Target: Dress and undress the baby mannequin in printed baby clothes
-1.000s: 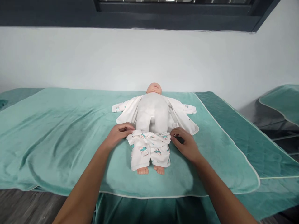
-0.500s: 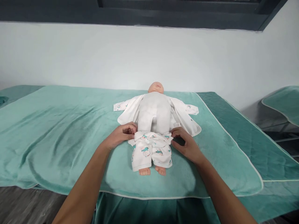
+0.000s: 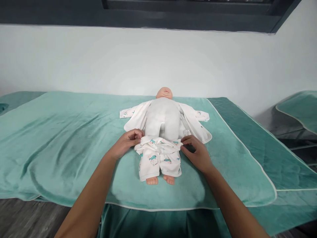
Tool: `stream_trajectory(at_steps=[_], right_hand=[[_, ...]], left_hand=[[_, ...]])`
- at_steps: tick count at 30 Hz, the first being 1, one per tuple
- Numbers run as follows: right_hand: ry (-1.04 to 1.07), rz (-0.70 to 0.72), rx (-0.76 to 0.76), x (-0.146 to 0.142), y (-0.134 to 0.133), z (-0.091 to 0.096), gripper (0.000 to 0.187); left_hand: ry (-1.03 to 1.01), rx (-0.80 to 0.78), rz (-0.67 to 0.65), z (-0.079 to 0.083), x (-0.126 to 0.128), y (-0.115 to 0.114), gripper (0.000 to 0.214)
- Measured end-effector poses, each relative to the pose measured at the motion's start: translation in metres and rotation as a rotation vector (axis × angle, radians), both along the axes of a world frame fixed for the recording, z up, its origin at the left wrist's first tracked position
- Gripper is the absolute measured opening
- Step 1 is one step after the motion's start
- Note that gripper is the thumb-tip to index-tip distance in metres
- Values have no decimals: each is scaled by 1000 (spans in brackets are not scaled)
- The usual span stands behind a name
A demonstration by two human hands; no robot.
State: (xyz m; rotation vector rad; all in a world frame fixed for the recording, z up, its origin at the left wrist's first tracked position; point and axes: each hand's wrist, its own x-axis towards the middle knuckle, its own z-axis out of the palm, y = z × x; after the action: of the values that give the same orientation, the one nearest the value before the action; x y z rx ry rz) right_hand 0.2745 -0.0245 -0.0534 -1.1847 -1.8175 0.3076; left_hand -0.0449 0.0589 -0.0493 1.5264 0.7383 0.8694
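A baby doll [image 3: 163, 114] lies on its back on a teal towel [image 3: 61, 138], head toward the wall. An open white printed jacket [image 3: 195, 125] is spread under its torso. White printed trousers [image 3: 159, 160] cover its legs, bare feet showing at the hems. My left hand [image 3: 126, 143] pinches the trousers' waistband at the doll's left hip side. My right hand [image 3: 195, 150] pinches the waistband on the other side. Both hands are closed on the fabric.
The towel covers a teal-draped table [image 3: 247, 132] against a white wall [image 3: 99, 62]. A second teal-covered surface [image 3: 299, 107] stands at the right, with a gap between. Grey wood floor [image 3: 22, 219] shows at the lower left.
Both hands stay pinched on the waistband at the doll's hips; they have shifted only slightly, and the view has moved a little.
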Motion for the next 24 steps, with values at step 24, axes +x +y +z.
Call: stream_trajectory(at_steps=[24], right_hand=[[-77,61,9,0,0,2,2]], left_hand=[[111,-43,89,-4,1,1,28]])
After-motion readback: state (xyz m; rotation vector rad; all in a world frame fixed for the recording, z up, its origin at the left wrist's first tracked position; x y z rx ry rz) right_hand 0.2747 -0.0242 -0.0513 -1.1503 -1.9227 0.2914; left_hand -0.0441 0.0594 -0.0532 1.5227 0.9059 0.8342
